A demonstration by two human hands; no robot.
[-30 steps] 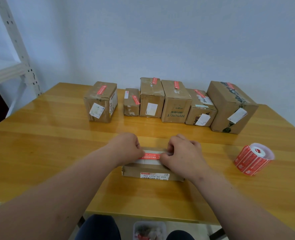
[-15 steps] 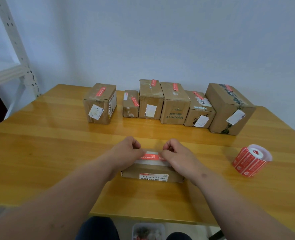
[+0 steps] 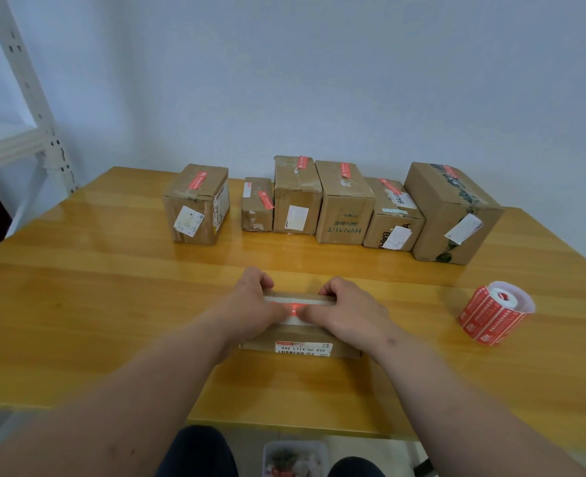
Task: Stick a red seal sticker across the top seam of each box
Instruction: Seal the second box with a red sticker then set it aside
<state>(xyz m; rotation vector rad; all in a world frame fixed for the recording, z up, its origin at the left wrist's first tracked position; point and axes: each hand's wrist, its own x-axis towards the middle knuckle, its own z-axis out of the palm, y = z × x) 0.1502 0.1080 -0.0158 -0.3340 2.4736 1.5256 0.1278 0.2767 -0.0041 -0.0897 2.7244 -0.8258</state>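
Observation:
A flat cardboard box [image 3: 302, 347] with a barcode label lies near the table's front edge. A red seal sticker [image 3: 293, 307] runs along its top over white tape; only its middle shows between my thumbs. My left hand [image 3: 250, 306] grips the box's left end, fingers curled over the far edge, thumb on the sticker. My right hand [image 3: 351, 313] grips the right end the same way. Both thumb tips nearly meet on the sticker. The roll of red seal stickers [image 3: 494, 313] lies on the table to the right.
Several cardboard boxes stand in a row at the back, from the leftmost box [image 3: 197, 204] to the large right box [image 3: 451, 215], each with a red sticker on top. A white metal shelf [image 3: 26, 132] stands at left. A small bin [image 3: 295, 457] sits under the wooden table [image 3: 78, 304].
Both thumbs have slid inward along the sticker until they almost touch, covering more of it. My fingers now hook over the box's far edge. The box has stayed in place.

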